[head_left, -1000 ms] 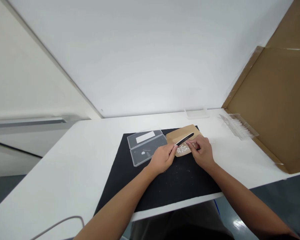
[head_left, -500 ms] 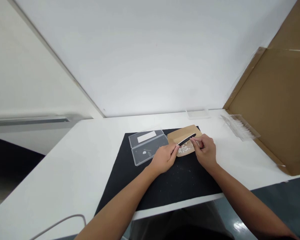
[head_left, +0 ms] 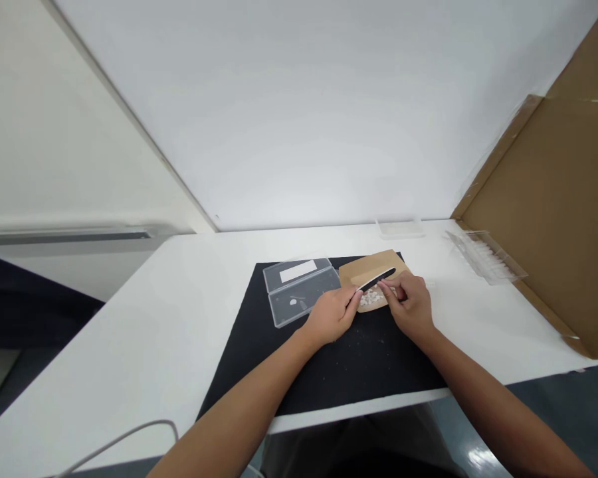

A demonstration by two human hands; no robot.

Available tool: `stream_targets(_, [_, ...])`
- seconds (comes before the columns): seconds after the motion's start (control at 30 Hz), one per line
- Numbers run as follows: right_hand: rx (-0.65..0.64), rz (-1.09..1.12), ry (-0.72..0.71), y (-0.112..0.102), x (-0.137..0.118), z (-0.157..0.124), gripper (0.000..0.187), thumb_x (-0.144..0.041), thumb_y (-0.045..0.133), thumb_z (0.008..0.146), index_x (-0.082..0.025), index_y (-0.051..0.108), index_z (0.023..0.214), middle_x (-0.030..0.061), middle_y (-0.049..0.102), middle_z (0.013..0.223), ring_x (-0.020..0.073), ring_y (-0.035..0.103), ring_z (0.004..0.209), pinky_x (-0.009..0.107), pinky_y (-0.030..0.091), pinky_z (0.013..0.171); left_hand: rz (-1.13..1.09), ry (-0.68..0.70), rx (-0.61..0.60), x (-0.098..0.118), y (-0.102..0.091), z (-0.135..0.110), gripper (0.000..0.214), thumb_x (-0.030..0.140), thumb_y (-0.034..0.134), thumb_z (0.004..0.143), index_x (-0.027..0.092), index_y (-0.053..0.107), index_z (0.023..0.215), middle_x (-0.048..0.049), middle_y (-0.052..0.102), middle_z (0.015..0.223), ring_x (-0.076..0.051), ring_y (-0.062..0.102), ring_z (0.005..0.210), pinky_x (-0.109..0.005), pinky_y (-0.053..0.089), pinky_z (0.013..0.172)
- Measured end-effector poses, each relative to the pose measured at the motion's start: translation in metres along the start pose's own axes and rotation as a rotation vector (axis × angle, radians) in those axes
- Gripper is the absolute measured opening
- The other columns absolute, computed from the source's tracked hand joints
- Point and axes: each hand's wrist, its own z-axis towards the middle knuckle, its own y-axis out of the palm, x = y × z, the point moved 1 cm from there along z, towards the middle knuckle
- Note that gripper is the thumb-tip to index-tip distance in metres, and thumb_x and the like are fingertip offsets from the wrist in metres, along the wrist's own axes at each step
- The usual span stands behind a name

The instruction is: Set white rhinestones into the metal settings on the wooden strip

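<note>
- Gripped in left hand (head_left: pixel 331 315): narrow dark strip (head_left: pixel 386 275) with pale edge, slanting toward the tabletop's (head_left: pixel 154 338) far right corner; near end lost inside the fingers.
- With right hand (head_left: pixel 412 307): pinching, thumb to forefinger, beside the strip's middle; impossible to tell whether on something tiny, or whether touching the strip.
- Below the strip, at far right corner of black mat (head_left: pixel 353 372): brown paper pouch (head_left: pixel 357 267), partly covered by both hands; white bits (head_left: pixel 371 298) inside, too small to identify.
- Just left of it, at mat's far left corner: open clear case (head_left: pixel 285 310) with white label (head_left: pixel 298 271); one corner hidden behind left hand, small contents unclear.
- At tabletop's far edge: clear tray (head_left: pixel 401 232), barely outlined.
- Along right edge, by cardboard (head_left: pixel 553 199): clear box (head_left: pixel 488 257), pale contents indistinct.
- Toward near left: grey cable (head_left: pixel 122 435), cut off by frame.
</note>
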Motion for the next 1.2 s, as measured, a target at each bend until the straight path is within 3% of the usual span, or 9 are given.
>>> stream_targets(0.33, [0.055,-0.008,0.087,-0.002,0.001,0.0,0.021,-0.036,0.069,0.1,-0.022,0.07,0.085,-0.0055,0.045,0.064,0.0136,0.048,0.06,0.033,0.039,0.068,-0.032,-0.01,-0.001,0.002,-0.001,0.0,0.042,0.04,0.031,0.112,0.021,0.066,0.098,-0.0061,0.074,0.089,-0.023,0.072,0.084,-0.034,0.051,0.077])
stream_targets(0.5, [-0.024,0.025,-0.013,-0.002,-0.003,0.0,0.019,-0.032,0.068,0.1,-0.022,0.067,0.083,-0.0048,0.046,0.065,0.0141,0.049,0.062,0.033,0.039,0.068,-0.039,-0.008,0.035,0.003,-0.002,-0.001,0.041,0.039,0.032,0.112,0.021,0.066,0.099,-0.0064,0.075,0.092,-0.022,0.072,0.086,-0.033,0.051,0.079])
stream_targets(0.7, [-0.095,0.177,-0.019,-0.01,-0.004,-0.002,0.01,-0.03,0.064,0.101,-0.024,0.063,0.094,0.002,0.067,0.086,0.0179,0.063,0.077,0.034,0.049,0.071,-0.004,-0.043,0.134,-0.001,-0.007,-0.001,0.042,0.04,0.03,0.112,0.021,0.062,0.093,-0.005,0.07,0.085,-0.021,0.068,0.08,-0.032,0.048,0.074])
stream_targets(0.93, [-0.461,0.244,-0.116,-0.006,-0.019,-0.014,0.017,-0.028,0.056,0.105,-0.025,0.069,0.096,0.0029,0.074,0.09,0.0183,0.069,0.081,0.034,0.053,0.076,0.042,-0.107,0.199,-0.005,-0.01,-0.001,0.04,0.04,0.03,0.113,0.022,0.062,0.097,-0.0044,0.07,0.084,-0.021,0.068,0.078,-0.031,0.047,0.073])
stream_targets(1.2, [-0.413,0.216,-0.094,-0.002,-0.019,-0.012,0.014,-0.027,0.056,0.105,-0.024,0.066,0.096,0.003,0.073,0.088,0.0182,0.068,0.077,0.033,0.052,0.072,0.075,-0.13,0.181,-0.005,-0.009,-0.001,0.037,0.038,0.032,0.112,0.021,0.064,0.101,-0.0054,0.073,0.086,-0.022,0.071,0.08,-0.032,0.048,0.071])
